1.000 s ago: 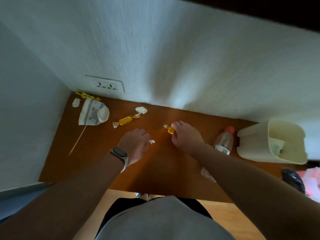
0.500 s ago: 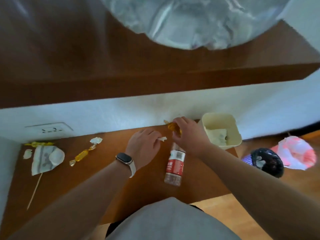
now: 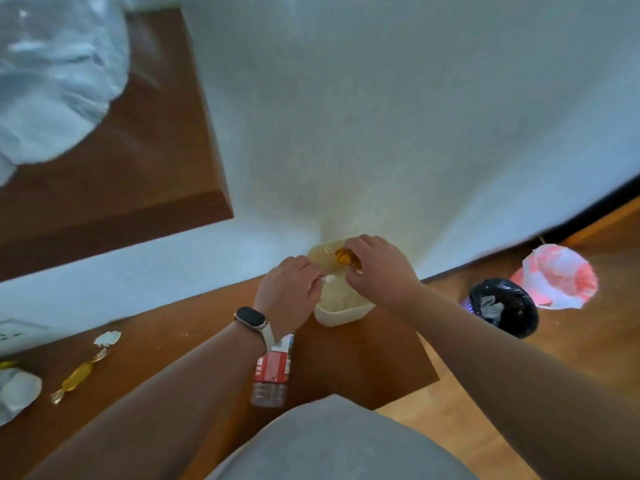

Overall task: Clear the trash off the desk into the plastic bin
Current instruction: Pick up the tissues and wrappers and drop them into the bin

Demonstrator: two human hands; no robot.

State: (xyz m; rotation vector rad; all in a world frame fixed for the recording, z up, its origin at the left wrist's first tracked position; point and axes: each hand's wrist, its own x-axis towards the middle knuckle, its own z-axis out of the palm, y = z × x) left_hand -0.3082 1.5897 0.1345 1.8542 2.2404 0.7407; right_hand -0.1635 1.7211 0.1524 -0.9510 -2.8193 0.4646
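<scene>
A cream plastic bin (image 3: 341, 315) stands at the right end of the brown desk (image 3: 367, 362), against the wall. My right hand (image 3: 379, 268) pinches a yellow candy wrapper (image 3: 343, 255) over the bin's opening. My left hand (image 3: 289, 296), with a watch on the wrist, pinches a small white paper scrap (image 3: 327, 278) at the bin's left rim. An empty plastic bottle (image 3: 272, 374) with a red label lies on the desk under my left wrist. Further left lie a yellow wrapped candy (image 3: 78, 374), a white crumpled scrap (image 3: 107, 338) and a paper cup (image 3: 17, 393).
A brown shelf (image 3: 138, 174) with a clear plastic bag (image 3: 52, 71) hangs over the desk's left part. On the wooden floor to the right stand a black-lined bin (image 3: 504, 306) and a pink and white bag (image 3: 557, 277). A wall socket (image 3: 14, 332) sits at far left.
Both hands lifted their scraps off the middle of the desk and carried them right to the bin. My view swung right with them.
</scene>
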